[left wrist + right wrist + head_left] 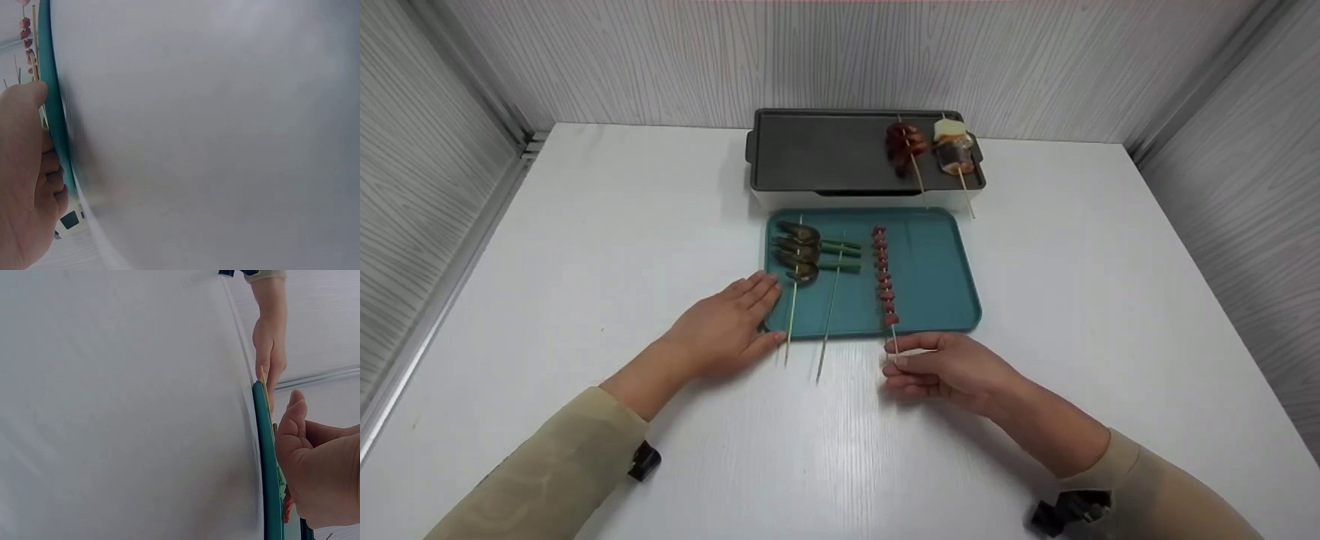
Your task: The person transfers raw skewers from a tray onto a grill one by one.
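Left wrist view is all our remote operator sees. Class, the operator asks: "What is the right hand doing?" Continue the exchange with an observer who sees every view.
Observer: The right hand pinches the bare stick end of the red skewer.
Operator: What lies beyond the far edge of the tray?
Observer: A dark griddle with two loaded skewers at its right end.
Operator: And what is on the skewer nearest the left hand?
Observer: Dark brown pieces, threaded toward the tray's far side.

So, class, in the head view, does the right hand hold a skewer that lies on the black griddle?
No, the right hand pinches the red-piece skewer by its stick, near the edge of the teal tray.
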`<state>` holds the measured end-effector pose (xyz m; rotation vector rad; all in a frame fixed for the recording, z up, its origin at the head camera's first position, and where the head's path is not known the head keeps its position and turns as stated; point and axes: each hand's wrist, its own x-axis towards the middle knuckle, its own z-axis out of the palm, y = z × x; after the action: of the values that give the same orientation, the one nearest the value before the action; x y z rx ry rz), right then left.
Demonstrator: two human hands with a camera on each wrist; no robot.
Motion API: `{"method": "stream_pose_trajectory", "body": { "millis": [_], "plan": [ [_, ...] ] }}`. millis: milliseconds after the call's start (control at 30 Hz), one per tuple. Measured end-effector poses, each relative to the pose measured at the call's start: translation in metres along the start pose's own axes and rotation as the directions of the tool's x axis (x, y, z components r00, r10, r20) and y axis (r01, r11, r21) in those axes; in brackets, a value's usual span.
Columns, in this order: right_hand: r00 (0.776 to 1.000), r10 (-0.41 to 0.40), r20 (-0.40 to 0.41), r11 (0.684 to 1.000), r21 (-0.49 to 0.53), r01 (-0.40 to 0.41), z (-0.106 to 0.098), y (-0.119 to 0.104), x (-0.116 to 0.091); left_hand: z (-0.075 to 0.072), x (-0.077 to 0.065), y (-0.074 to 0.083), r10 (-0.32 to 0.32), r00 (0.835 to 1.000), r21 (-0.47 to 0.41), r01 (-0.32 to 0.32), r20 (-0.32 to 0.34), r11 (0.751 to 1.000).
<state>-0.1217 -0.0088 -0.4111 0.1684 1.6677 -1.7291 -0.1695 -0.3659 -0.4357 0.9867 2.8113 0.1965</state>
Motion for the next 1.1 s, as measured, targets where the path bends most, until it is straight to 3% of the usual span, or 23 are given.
{"method": "stream_pose_trajectory", "body": {
  "millis": [600, 1100],
  "plan": [
    [0.999, -0.038, -0.026, 0.996, -0.085, 0.035, -0.013, -0.017, -0.032, 0.0, 0.0, -0.001, -0.002, 1.0, 0.001, 0.001, 0.02, 1.0],
    [0.994, -0.111, -0.024, 0.991, -0.076, 0.109, -0.014, -0.036, -0.034, 0.0, 0.0, -0.001, 0.0, 1.0, 0.001, 0.0, 0.013, 1.0]
  ]
}}
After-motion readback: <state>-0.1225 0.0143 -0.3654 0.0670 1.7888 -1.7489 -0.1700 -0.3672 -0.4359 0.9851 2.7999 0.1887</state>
